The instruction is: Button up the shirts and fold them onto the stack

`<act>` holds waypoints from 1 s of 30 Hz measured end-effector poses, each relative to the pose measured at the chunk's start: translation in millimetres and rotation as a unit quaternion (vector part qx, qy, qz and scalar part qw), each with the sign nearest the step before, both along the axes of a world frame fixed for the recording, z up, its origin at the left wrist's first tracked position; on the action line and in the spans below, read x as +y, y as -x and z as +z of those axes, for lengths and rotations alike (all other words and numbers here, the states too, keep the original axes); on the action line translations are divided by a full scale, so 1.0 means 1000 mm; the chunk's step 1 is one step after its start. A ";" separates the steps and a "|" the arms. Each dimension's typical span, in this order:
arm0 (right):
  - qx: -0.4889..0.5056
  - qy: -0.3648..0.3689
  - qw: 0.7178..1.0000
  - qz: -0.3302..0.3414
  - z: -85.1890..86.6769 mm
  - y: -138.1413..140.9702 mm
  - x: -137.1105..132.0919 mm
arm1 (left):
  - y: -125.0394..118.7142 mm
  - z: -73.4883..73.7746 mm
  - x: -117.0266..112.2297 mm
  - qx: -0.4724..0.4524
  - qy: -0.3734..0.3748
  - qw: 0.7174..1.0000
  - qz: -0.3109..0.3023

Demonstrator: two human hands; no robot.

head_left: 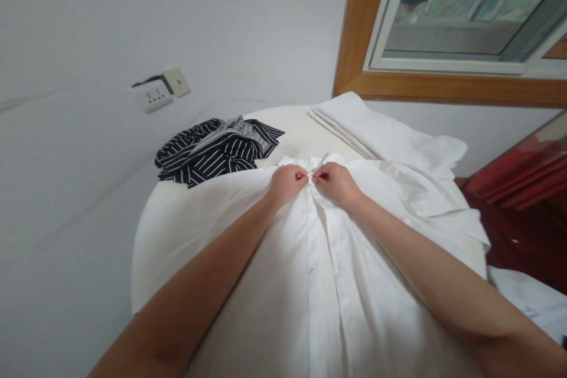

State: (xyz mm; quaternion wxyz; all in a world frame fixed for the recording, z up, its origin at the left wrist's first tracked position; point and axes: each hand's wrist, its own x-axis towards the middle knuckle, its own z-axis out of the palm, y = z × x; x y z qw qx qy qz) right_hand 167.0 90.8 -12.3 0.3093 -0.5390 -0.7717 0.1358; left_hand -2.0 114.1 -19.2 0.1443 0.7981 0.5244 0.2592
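Note:
A white button-up shirt [274,283] lies spread over the round table, its collar end away from me and its front placket running toward me. Near the collar, my left hand [287,182] pinches one edge of the shirt front between thumb and fingers. Just to its right, my right hand [334,182] pinches the facing edge in the same way. The fingertips of both hands almost meet at the top of the placket. Below them the two front edges lie slightly apart, with small buttons along the placket. Any button between my fingertips is too small to make out.
Black-and-white striped cloth [217,150] lies crumpled at the table's back left. Folded white fabric [376,127] rests at the back right. The white table [148,236] stands against a wall with a socket [153,94]. A wood-framed window [354,80] is behind; white cloth [527,292] lies lower right.

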 end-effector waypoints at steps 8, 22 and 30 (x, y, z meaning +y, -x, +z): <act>-0.058 -0.037 0.994 0.081 0.011 -0.008 -0.007 | 0.005 -0.002 0.004 -0.077 0.035 0.996 -0.035; -0.173 -0.084 0.963 0.186 0.016 -0.018 -0.011 | 0.004 0.010 -0.002 -0.106 0.109 0.988 -0.011; -0.220 -0.081 0.956 0.176 0.019 -0.013 -0.015 | 0.006 0.014 -0.004 -0.097 0.102 0.989 -0.034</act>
